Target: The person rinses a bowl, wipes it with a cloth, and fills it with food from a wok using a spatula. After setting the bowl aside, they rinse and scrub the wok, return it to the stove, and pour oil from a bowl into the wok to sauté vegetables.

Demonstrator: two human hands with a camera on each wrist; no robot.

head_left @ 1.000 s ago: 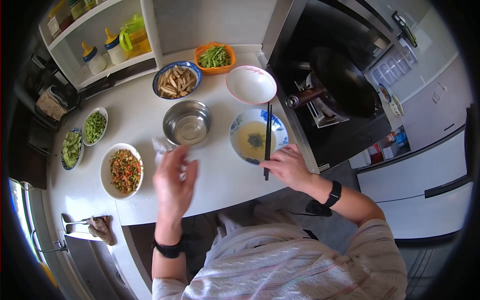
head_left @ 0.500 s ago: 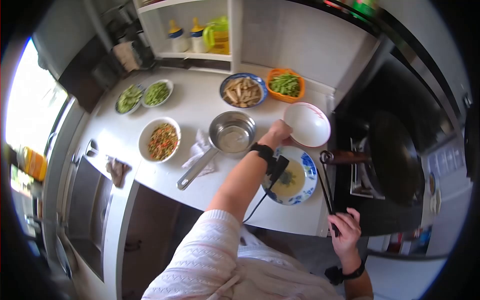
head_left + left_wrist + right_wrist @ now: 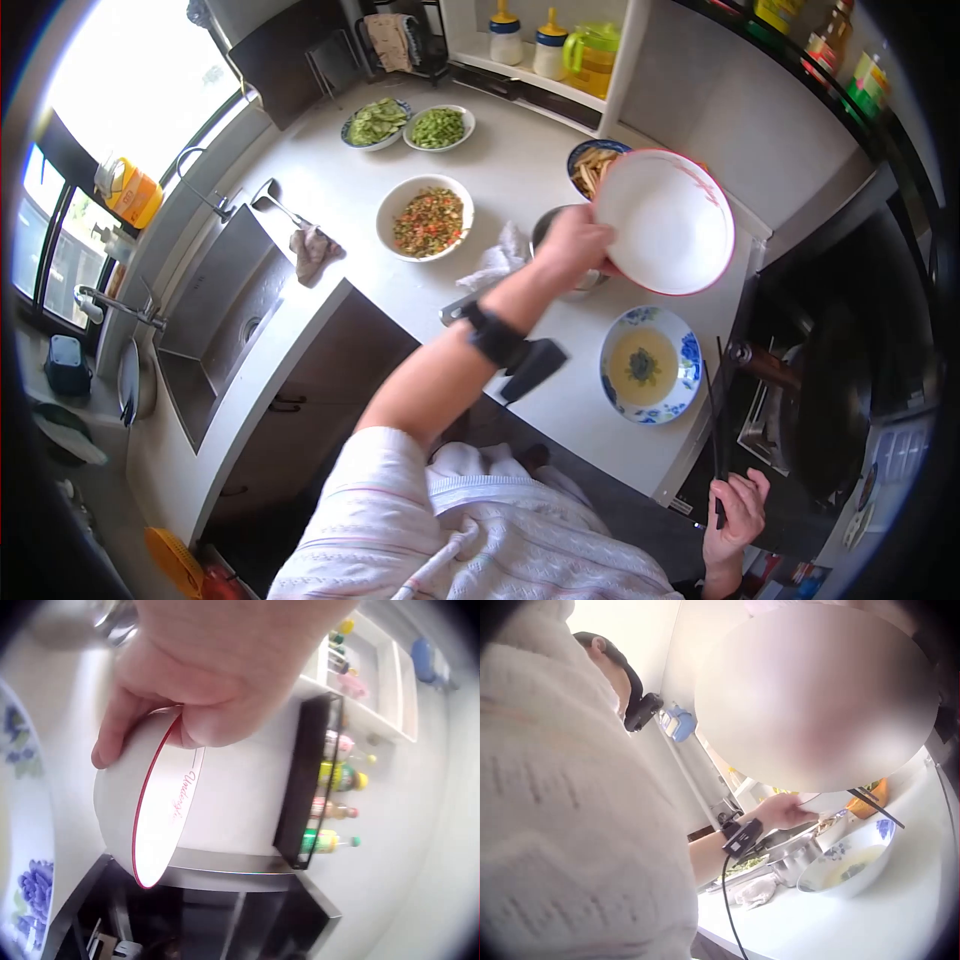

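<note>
Now L hand [image 3: 570,245] fingers gripping white bowl [image 3: 665,225], lifted off counter, R hand [image 3: 738,508] holding chopsticks [image 3: 717,425].

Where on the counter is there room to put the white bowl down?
The left hand holds the white bowl tilted above the counter. Bare patches: between the sink and the chopped-vegetable bowl, and the counter's near edge beside the blue-flowered bowl. It is crowded around the steel pot and the cloth.

Head camera looks steeply down; both wrist cameras sit close, all sharing the red-rimmed bowl [image 3: 665,222].
</note>
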